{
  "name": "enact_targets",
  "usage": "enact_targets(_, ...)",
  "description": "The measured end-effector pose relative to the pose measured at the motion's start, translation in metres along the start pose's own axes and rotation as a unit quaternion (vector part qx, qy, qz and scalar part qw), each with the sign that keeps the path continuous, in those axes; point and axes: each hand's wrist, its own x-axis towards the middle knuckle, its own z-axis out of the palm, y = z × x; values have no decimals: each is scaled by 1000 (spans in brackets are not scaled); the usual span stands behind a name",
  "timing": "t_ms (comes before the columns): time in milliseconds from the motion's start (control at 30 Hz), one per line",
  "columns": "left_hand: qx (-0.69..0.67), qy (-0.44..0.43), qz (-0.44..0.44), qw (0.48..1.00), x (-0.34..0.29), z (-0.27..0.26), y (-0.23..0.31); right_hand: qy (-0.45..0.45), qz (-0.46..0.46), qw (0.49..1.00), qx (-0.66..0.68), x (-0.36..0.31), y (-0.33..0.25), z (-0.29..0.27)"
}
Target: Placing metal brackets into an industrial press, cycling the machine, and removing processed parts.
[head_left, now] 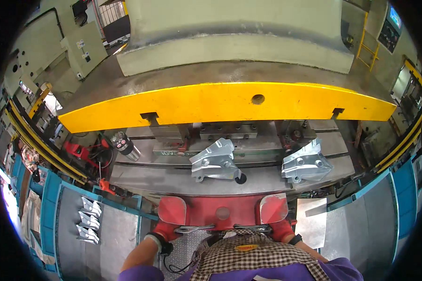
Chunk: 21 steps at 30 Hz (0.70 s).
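A red two-hand control stand (222,213) is directly before me, with a rounded cover at each end. My left hand (162,243), in a dark glove, reaches to the red housing under its left cover. On the other side my right hand (294,240) does the same; only a dark cuff shows there. Both sets of fingers are hidden. Beyond the stand, two bent grey sheet-metal parts lie on the press bed: one metal part (214,161) near the middle, another metal part (305,163) to the right.
The press's yellow-edged upper slide (225,104) spans above the bed (145,185). A metal canister (126,146) stands at the bed's left. Several smaller metal parts (89,220) lie on the left blue-edged table (119,229). A flat sheet (311,222) lies beside the right table (365,225).
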Motion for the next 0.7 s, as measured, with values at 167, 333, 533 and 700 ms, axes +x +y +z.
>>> enact_targets(167,-71,-9,-24,997,-3,-54,55,-53,71,993,77,-12,-4,-16)
enact_targets(333,-258,-73,-47,962,47,-69,7,-29,96,982,159,-24,-31,-47)
enact_targets(533,-247,126,122,953,259,-185,24,57,197,885,419,-26,-30,-32)
enact_targets(700,-298,161,171,925,398,-151,-24,156,262,786,537,-19,-56,-67)
